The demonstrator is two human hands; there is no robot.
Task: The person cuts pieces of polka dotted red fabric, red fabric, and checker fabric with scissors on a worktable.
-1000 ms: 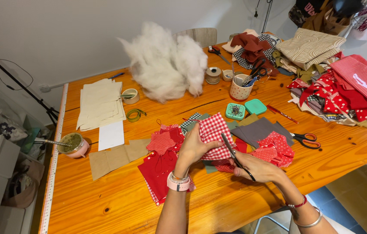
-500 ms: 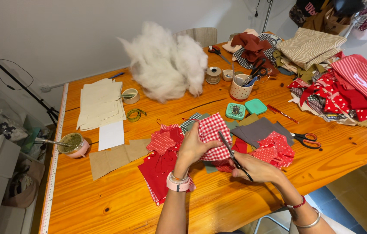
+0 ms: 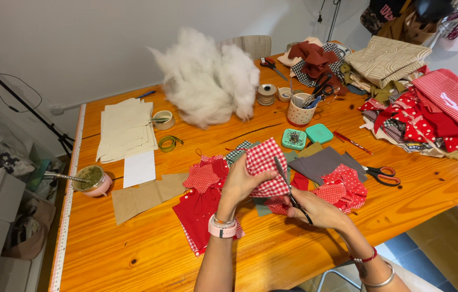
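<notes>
While the left hand (image 3: 238, 186) pinches the gingham patch (image 3: 265, 166) upright and taut, the right hand (image 3: 318, 208), at its 4 o'clock, fingers closed around the scissors (image 3: 288, 186), lays the blades against the edge, above the table (image 3: 131, 254).

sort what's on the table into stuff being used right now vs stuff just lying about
In use:
left hand
checked cloth
right hand
scissors

Lying about:
stuffing
paper stack
spotted mug
teal pin box
red-handled scissors
folded fabrics
</notes>
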